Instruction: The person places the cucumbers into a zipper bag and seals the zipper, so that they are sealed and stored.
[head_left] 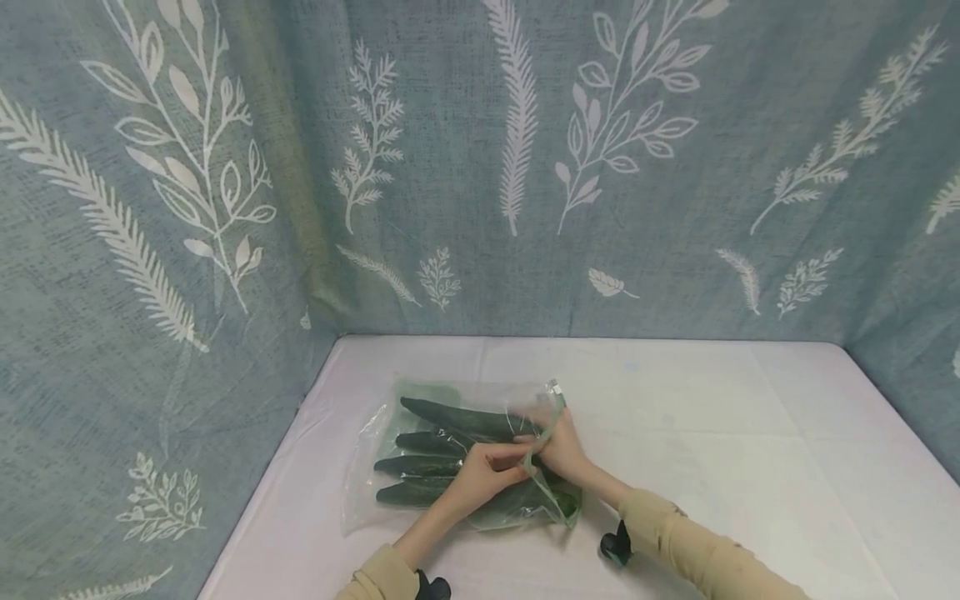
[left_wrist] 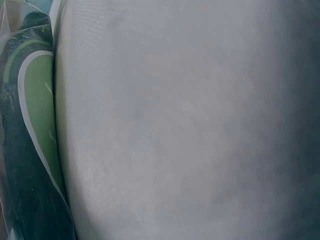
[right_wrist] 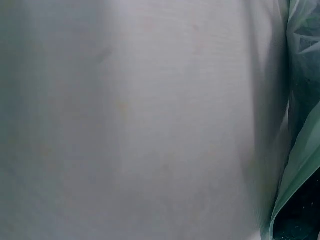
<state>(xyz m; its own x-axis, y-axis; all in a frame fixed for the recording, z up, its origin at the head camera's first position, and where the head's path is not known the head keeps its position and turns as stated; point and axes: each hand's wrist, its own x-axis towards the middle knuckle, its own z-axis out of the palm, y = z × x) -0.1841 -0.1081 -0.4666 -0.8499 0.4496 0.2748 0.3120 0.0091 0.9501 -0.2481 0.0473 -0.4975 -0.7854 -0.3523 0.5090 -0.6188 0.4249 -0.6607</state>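
A clear plastic bag [head_left: 365, 500] with a green zip edge lies flat on the table, its mouth to the right. Several dark green cucumbers [head_left: 420, 465] lie side by side inside it; one also shows at the edge of the left wrist view, under a green printed patch [left_wrist: 39, 100]. My left hand [head_left: 480, 479] pinches the rim of the bag's mouth between thumb and fingers. Through that mouth reaches my right hand [head_left: 562, 450], its fingers and thumb around the right end of the uppermost cucumber [head_left: 465, 419], partly veiled by plastic.
A white cloth covers the table [head_left: 712, 450], which reaches well to the right of the bag. Blue-green curtain [head_left: 450, 167] with white leaf prints stands along the back and sides. Dark wrist cameras [head_left: 617, 546] hang under both wrists.
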